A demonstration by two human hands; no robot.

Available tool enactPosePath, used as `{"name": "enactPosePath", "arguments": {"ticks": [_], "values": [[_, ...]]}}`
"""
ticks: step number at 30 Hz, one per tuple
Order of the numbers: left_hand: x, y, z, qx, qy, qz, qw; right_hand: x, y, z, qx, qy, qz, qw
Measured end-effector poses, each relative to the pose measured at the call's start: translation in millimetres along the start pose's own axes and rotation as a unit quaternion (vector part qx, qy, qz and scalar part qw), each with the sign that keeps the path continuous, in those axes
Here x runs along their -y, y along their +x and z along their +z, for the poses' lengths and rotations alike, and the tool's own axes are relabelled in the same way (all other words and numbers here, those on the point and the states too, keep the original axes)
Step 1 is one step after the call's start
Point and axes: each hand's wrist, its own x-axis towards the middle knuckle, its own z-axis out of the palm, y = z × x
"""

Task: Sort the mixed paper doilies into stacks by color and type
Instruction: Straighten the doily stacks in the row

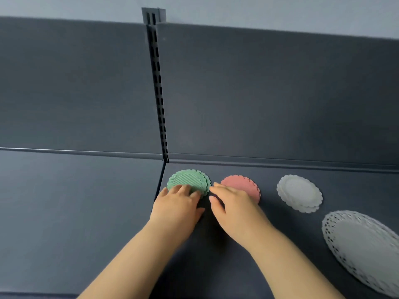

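The green stack (187, 180) sits at the back of the shelf (86, 201), with the left hand (179, 208) resting loosely straightened fingers on its near edge. Just beside it, the right hand (233, 206) lies with relaxed fingers over the pink stack (244, 184). Further right are a white stack (300, 193) and a lace doily (364, 249).

Your bare left forearm (133, 255) and right forearm (287, 255) reach forward and draw together, so your hands lie side by side, close but apart. Your left hand (179, 205) is palm down, fingers straight and slightly spread, thumb pointing toward the other hand. Your right hand (234, 205) is palm down too, angled toward the left one, its fingers relaxed and only lightly bent, gripping nothing.
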Motion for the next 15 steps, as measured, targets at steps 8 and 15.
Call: {"name": "enactPosePath", "arguments": {"ticks": [8,15], "values": [[-46,-26,-27,-0.113,-0.054,0.046,0.991,-30,-36,-26,-0.012,-0.092,-0.023,0.995],[-146,-52,-40,-0.125,-0.061,0.082,0.987,-89,-117,-69,-0.016,-0.131,-0.029,0.991]]}}
